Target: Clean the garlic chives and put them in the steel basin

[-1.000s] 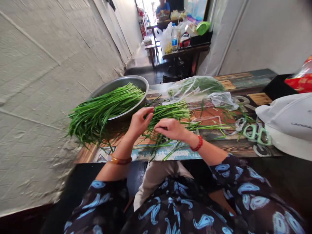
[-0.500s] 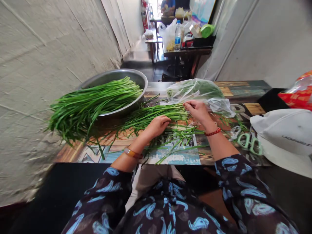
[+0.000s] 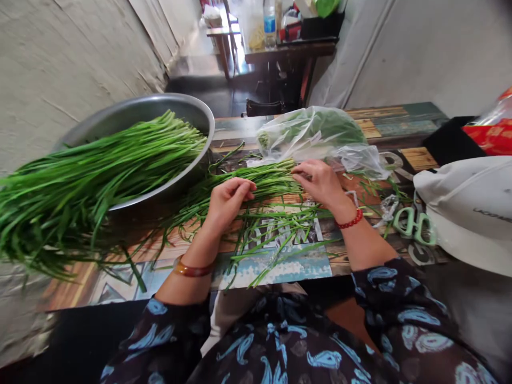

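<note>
A loose bundle of garlic chives (image 3: 266, 178) lies on the table between my hands, pale stem ends toward the right. Over its near side, my left hand (image 3: 230, 200) is closed with thumb and forefinger together; what it pinches, if anything, is too small to make out. At the pale ends, my right hand (image 3: 320, 181) is closed in a pinch on chives, fingertips touching the stems. Loose chive pieces (image 3: 290, 226) are scattered in front of the bundle. A big heap of chives (image 3: 120, 154) fills the metal basin (image 3: 210, 120) and hangs over its left rim.
Behind the bundle lies a clear plastic bag (image 3: 316, 133) of greens. To the right are green-handled scissors (image 3: 414, 226), a white cap (image 3: 472, 208) and a red package (image 3: 490, 136). A farther table (image 3: 292, 49) bears a water bottle (image 3: 270, 26). Walls flank both sides.
The view has tipped down and come nearer the basin. My left hand has moved left, away from the stem ends; my right hand stays by them.
</note>
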A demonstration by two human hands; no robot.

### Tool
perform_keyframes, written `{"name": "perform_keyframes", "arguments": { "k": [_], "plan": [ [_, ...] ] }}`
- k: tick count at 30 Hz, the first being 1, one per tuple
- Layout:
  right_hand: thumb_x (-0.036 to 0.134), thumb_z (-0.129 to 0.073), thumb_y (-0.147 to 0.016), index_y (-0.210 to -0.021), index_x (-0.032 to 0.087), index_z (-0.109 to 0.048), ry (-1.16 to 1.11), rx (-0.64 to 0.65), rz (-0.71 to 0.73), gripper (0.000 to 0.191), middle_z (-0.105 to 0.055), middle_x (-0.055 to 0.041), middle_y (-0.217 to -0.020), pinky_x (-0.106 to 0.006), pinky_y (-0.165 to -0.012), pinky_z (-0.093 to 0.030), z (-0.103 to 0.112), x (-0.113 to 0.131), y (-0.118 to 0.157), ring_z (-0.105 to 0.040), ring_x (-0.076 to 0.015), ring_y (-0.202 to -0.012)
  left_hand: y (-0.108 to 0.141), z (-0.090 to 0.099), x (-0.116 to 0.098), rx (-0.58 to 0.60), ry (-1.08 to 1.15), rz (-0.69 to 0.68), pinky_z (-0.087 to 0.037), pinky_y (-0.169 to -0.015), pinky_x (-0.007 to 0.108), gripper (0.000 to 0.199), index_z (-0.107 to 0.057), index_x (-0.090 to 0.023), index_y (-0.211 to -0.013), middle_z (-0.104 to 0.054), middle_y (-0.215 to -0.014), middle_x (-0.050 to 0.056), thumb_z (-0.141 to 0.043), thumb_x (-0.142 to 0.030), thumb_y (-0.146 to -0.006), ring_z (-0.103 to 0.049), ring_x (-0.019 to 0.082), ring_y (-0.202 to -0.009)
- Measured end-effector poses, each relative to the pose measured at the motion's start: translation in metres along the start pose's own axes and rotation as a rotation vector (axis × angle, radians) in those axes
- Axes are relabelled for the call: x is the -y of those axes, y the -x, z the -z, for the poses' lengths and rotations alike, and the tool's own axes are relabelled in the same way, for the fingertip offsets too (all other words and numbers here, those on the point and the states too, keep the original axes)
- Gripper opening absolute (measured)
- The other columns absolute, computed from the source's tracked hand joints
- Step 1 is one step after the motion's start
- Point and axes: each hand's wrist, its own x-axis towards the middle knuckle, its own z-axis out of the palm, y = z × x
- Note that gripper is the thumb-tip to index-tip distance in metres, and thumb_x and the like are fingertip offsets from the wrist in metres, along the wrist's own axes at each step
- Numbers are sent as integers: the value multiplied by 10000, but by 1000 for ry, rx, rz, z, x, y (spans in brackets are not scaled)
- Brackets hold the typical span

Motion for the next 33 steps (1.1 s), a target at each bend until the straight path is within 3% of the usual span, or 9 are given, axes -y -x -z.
{"name": "perform_keyframes", "arguments": {
  "k": [2,5,9,14,17,21,28,30,33],
  "plan": [
    [292,-600,-941,-912,195,-754,-35,-7,-11,184,-719,-61,-902,-318,-788,-481,7,6,1,-650,-191,-845,0,4,-3,-113,124,37,-477,-588,228,255,-719,-164,-858,-716,-783,39,-615,-394,-887,-612,110,-608],
    [286,-598,-942,-874,197,-744,-81,101,6,185,-693,-31,-832,-277,-696,-451,18,14,4,-617,-154,-749,0,4,-5,-177,226,54,-449,-548,220,267,-712,-176,-848,-688,-743,25,-665,-439,-858,-568,96,-565],
    [255,-646,-903,-820,183,-716,36,265,26,130,-654,-27,-790,-273,-669,-416,25,16,8,-576,-147,-709,3,-3,-9,-121,245,99,-447,-534,225,285,-713,-170,-826,-676,-716,26,-694,-454,-841,-559,100,-552],
    [201,-685,-846,-748,189,-680,284,324,38,99,-617,-35,-735,-295,-666,-373,25,14,8,-548,-180,-734,6,-8,-13,-61,232,125,-441,-524,211,248,-710,-152,-808,-670,-700,24,-686,-396,-841,-558,93,-545],
    [183,-650,-861,-732,186,-669,120,302,29,131,-615,-35,-739,-293,-664,-388,26,16,7,-545,-169,-720,6,-8,-13,-69,221,118,-436,-526,206,235,-711,-149,-807,-668,-697,23,-675,-377,-849,-557,91,-546],
    [249,-638,-875,-791,186,-677,-213,164,-32,112,-632,-22,-768,-277,-613,-402,27,22,3,-519,-133,-651,6,-7,-11,-93,220,82,-449,-554,219,240,-722,-157,-821,-675,-712,25,-670,-387,-860,-560,101,-576],
    [370,-610,-924,-774,183,-648,-374,129,-78,243,-605,3,-690,-281,-596,-384,18,35,5,-480,-118,-607,8,-2,-10,-170,19,-148,-484,-724,271,244,-752,-183,-867,-704,-858,48,-633,-390,-915,-612,146,-780],
    [371,-609,-928,-768,187,-648,-390,127,-55,247,-622,0,-703,-283,-618,-399,13,40,6,-495,-120,-619,9,-2,-13,-123,-35,-217,-493,-791,293,250,-753,-185,-886,-717,-906,57,-612,-385,-937,-630,163,-852],
    [341,-622,-922,-765,194,-658,-408,116,-21,218,-640,-2,-715,-284,-638,-417,7,48,9,-525,-126,-645,11,-3,-17,68,-101,-289,-501,-875,332,262,-754,-189,-963,-733,-984,76,-599,-400,-951,-650,191,-944]
  ]
}}
